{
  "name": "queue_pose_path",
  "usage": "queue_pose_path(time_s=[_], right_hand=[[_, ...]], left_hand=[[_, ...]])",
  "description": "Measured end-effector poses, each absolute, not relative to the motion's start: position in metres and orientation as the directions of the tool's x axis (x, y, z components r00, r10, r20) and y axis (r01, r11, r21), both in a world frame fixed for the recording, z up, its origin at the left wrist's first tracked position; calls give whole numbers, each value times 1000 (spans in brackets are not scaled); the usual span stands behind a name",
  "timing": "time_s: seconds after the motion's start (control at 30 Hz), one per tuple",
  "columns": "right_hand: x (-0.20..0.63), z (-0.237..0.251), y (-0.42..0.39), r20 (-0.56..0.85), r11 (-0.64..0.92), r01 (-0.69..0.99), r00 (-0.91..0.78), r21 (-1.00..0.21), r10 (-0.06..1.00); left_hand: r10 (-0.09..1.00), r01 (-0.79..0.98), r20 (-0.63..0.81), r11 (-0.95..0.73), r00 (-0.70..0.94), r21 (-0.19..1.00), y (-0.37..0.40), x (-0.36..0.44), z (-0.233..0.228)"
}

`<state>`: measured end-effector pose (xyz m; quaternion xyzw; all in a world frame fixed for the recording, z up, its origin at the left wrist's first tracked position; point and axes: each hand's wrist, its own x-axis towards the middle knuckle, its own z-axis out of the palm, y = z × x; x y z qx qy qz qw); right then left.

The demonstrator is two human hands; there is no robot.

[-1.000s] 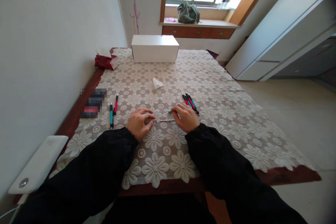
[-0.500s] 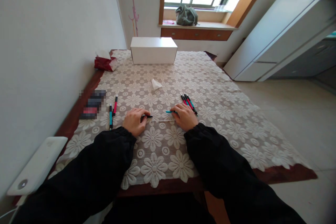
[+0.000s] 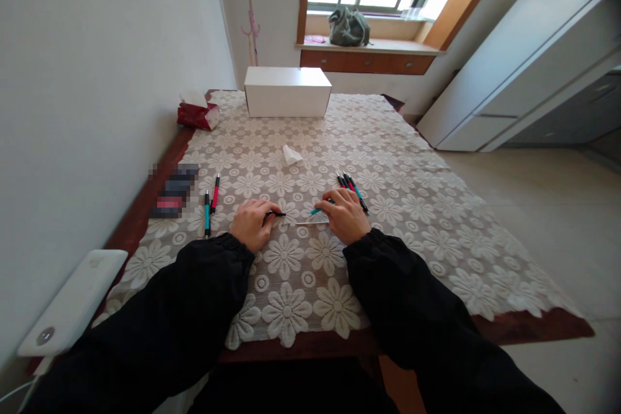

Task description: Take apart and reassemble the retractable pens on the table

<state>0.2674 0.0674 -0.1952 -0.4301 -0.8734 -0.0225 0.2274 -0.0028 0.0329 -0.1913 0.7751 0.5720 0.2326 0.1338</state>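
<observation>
Low over the lace cloth, my left hand (image 3: 251,225) is closed on a black pen part (image 3: 278,213) whose narrow end points right. Opposite it, my right hand (image 3: 347,217) pinches a teal pen barrel (image 3: 316,211), tilted with its free end down to the left. A thin white stick, like a pen refill (image 3: 309,223), lies on the cloth between the hands, its right end close to my right fingers. Just behind my right hand lie several black pens with teal and red barrels (image 3: 357,191), partly covered by it. A teal pen (image 3: 207,212) and a red pen (image 3: 215,194) lie left of my left hand.
A crumpled white tissue (image 3: 292,155) lies mid-table, with a white box (image 3: 288,98) at the far end. Along the left edge are a red tissue pack (image 3: 196,116), a blurred-out dark item (image 3: 175,191) and a white power-strip-like device (image 3: 75,301) with a cable.
The teal barrel in my right hand has gone from nearly level to tilted, its left end lower. My left hand keeps its hold on the black part. The whole view has shifted slightly.
</observation>
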Motion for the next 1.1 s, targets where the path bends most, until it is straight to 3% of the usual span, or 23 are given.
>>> queue_pose_path(time_s=[1.1], right_hand=[[269,-198,71,396,594,783,-494,-186,775]], left_hand=[[950,825,205,-308,238,473,33,-3,-191]])
